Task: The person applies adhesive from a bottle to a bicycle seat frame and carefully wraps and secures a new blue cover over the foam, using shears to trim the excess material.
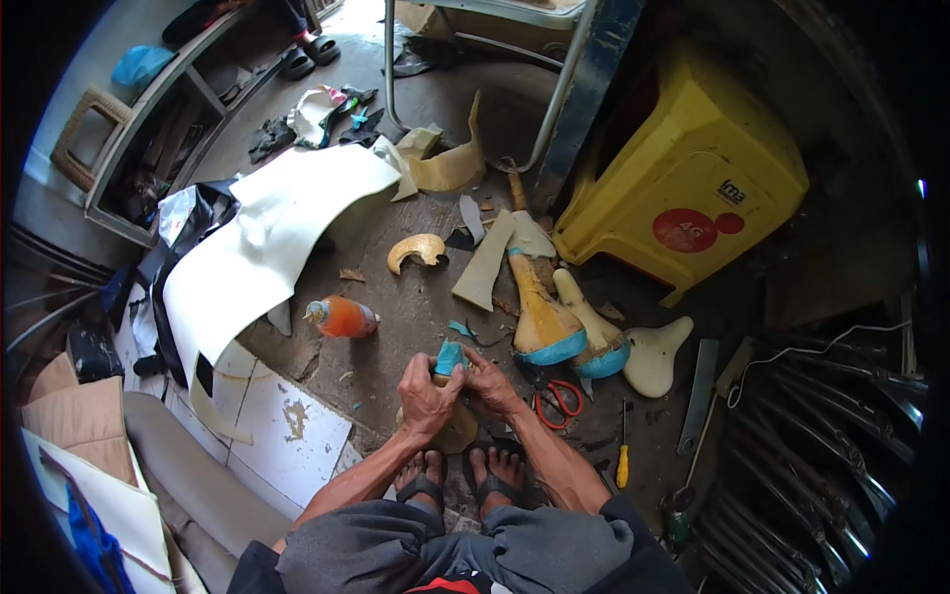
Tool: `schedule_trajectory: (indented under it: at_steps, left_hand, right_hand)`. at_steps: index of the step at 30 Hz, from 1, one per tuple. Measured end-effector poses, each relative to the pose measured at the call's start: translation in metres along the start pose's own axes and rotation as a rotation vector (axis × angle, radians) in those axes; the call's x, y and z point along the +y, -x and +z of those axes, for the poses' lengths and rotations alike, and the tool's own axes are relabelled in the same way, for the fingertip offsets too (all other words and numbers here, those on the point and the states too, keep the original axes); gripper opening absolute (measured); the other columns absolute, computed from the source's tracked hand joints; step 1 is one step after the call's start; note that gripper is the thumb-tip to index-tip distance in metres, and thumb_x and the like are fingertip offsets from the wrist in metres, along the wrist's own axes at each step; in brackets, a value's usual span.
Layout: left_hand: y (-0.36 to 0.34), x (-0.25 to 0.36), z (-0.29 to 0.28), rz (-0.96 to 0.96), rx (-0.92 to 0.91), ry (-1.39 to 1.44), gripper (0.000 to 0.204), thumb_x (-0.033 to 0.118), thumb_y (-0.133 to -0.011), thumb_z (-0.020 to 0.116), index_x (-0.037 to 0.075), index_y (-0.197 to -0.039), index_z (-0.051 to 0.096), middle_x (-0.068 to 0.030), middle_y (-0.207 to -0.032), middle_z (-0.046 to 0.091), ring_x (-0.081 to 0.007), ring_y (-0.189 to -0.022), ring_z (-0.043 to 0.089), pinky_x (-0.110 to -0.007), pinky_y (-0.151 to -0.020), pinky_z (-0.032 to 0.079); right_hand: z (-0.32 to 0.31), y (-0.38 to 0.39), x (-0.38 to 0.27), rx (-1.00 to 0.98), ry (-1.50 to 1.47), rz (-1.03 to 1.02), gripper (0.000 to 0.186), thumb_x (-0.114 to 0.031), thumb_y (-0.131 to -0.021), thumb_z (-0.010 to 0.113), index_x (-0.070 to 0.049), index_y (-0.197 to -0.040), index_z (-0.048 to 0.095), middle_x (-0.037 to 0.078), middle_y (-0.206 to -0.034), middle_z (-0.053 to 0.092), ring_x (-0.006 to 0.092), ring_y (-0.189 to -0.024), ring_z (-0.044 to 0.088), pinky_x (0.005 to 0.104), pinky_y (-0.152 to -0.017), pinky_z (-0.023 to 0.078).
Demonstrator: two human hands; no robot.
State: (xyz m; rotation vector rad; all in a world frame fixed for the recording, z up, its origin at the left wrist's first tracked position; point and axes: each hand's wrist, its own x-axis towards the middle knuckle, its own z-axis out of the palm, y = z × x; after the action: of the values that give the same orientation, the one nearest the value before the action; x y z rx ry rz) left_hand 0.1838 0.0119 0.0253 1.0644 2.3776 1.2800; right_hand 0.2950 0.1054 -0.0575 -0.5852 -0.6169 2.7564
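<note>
My left hand [427,401] and my right hand [491,384] come together above my feet, their fingers closed around a small blue piece of material [451,355]. It stands up between my fingertips. Just below my hands, a tan saddle-shaped piece [456,436] shows in part, mostly covered by the hands and wrists. To the right lie two bicycle saddles, one yellowish [540,309] and one cream [590,315], each with a blue band at its wide end. Close to my right hand are scissors with red handles [559,404], their blades partly hidden in shadow.
An orange bottle [343,318] stands left of a curved tan piece [417,249]. A white sheet [267,213] spreads at left. Rightward are a bare cream saddle [659,356], yellow-handled screwdriver [622,463], metal strip [699,396], yellow plastic stool [693,158] and stacked dark tubes [821,436].
</note>
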Motion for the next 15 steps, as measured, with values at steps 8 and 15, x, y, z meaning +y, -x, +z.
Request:
schedule_trajectory:
  at_steps: [8,15]
  left_hand:
    - [0.001,0.001,0.007,0.029,0.002,-0.033,0.038,0.03,-0.083,0.078,-0.002,-0.09,0.059,-0.021,-0.081,0.063,-0.0358,-0.074,0.064,-0.044,-0.068,0.05]
    - [0.004,-0.002,-0.003,-0.096,-0.095,0.008,0.052,0.035,-0.085,0.078,-0.002,-0.114,0.058,-0.0256,-0.104,0.062,-0.0404,-0.092,0.064,-0.044,-0.08,0.052]
  right_hand:
    - [-0.022,-0.001,0.006,0.026,0.031,0.002,0.07,-0.013,-0.096,0.067,-0.005,-0.154,0.026,0.009,-0.124,0.063,0.0179,-0.109,0.064,0.0305,-0.094,0.053]
    - [-0.014,0.038,-0.003,0.383,0.179,-0.09,0.054,-0.023,-0.099,0.063,-0.009,-0.146,0.04,0.009,-0.112,0.067,0.0191,-0.098,0.067,0.0332,-0.086,0.057]
